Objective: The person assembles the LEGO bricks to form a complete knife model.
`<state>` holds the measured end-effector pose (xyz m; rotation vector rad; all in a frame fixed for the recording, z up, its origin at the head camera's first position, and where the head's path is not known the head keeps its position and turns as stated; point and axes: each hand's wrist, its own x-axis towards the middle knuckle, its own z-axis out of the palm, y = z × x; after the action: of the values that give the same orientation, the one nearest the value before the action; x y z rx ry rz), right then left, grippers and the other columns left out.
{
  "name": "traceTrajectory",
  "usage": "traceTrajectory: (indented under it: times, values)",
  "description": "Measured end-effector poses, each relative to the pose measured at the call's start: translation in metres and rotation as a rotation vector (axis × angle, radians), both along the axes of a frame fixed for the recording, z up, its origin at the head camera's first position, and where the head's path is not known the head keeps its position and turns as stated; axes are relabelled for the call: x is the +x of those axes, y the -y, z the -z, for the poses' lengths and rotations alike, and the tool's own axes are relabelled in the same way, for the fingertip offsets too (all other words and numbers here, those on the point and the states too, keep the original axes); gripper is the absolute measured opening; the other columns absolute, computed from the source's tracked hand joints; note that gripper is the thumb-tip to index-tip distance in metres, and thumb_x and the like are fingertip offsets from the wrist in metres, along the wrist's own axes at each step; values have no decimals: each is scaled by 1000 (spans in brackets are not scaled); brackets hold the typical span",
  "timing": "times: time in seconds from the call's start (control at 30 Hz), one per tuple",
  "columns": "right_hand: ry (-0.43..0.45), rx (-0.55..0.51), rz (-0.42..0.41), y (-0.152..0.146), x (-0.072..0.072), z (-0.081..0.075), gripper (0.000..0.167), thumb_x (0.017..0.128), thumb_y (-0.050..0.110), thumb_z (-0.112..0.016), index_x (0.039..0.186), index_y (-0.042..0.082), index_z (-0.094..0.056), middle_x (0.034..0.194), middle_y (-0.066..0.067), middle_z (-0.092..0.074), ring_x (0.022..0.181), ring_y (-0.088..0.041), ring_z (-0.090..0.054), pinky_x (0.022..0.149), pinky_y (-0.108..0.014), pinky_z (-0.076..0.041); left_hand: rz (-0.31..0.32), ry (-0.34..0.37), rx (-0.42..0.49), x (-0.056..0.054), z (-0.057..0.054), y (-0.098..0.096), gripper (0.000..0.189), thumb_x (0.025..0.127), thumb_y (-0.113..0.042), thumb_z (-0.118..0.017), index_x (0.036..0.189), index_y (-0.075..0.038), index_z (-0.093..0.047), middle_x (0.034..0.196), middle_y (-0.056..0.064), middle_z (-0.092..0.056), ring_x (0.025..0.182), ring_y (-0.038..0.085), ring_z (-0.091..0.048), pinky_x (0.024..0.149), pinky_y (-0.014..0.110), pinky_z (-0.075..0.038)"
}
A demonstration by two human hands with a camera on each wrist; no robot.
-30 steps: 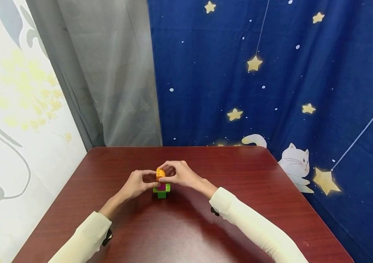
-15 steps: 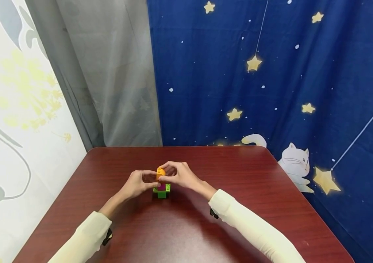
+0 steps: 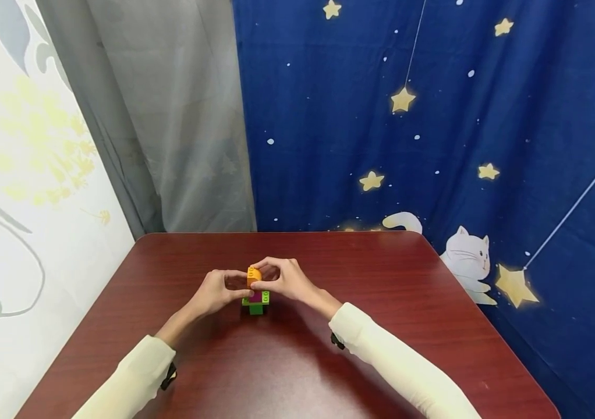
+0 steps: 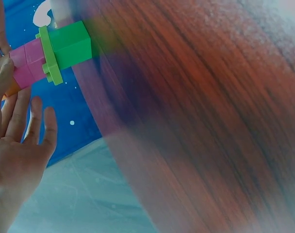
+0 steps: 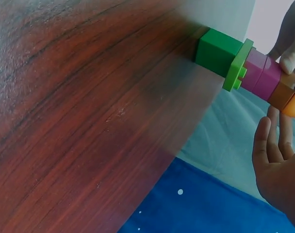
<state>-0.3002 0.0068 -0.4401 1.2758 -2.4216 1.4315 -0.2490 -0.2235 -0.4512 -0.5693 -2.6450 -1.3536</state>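
A small tower of toy building bricks stands upright on the table. Its base is a green brick (image 5: 219, 51) under a lime studded plate (image 5: 238, 65). Magenta bricks (image 5: 258, 75) sit above the plate, with an orange brick part (image 5: 283, 91) over them. On top is a rounded orange brick (image 3: 254, 276). My left hand (image 3: 216, 292) pinches the tower's upper part from the left, its thumb near the magenta-orange joint. From the right, my right hand (image 3: 292, 281) pinches the rounded orange brick between thumb and fingers. Fingers partly hide the top in both wrist views.
The dark red wooden table (image 3: 381, 273) surrounds the tower. Behind its far edge hang a grey curtain (image 3: 192, 145) and a blue starry curtain (image 3: 329, 116). A white patterned curtain (image 3: 41, 174) hangs at the left.
Both hands keep their places at the tower with hardly any movement. The rounded orange brick turns very slightly; the whole head view shifts a little.
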Motion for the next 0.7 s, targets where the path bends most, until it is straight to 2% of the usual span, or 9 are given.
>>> traceTrajectory:
  times: [0.2, 0.4, 0.57, 0.7]
  values:
    - [22, -6, -4, 2, -1, 4, 38, 87, 22, -87, 122, 18, -73, 102, 3, -77, 85, -4, -72, 76, -29, -60, -12, -8, -1, 1, 2, 1, 38, 84, -24, -89, 117, -9, -77, 99, 2, -79, 90, 20, -76, 76, 26, -59]
    - [28, -31, -8, 2, 1, 7, 40, 88, 19, -86, 124, 17, -71, 103, 1, -77, 85, -4, -72, 76, -26, -60, -4, -34, -11, 2, 2, 1, 40, 85, -26, -88, 120, -10, -75, 103, 4, -78, 92, 18, -76, 79, 35, -61]
    - [44, -47, -4, 1, 2, 9, 41, 88, 19, -86, 126, 16, -71, 103, -1, -77, 85, -7, -73, 76, -29, -60, 5, -46, -3, 6, 2, 2, 43, 87, -28, -87, 124, -10, -73, 107, 6, -78, 93, 19, -76, 78, 35, -61]
    - [61, -64, 2, 0, 5, 12, 41, 88, 18, -85, 127, 15, -71, 103, -3, -77, 86, -13, -74, 76, -31, -61, 12, -81, 1, 7, 3, 0, 40, 89, -26, -85, 124, -11, -73, 107, 7, -78, 94, 22, -76, 77, 36, -61]
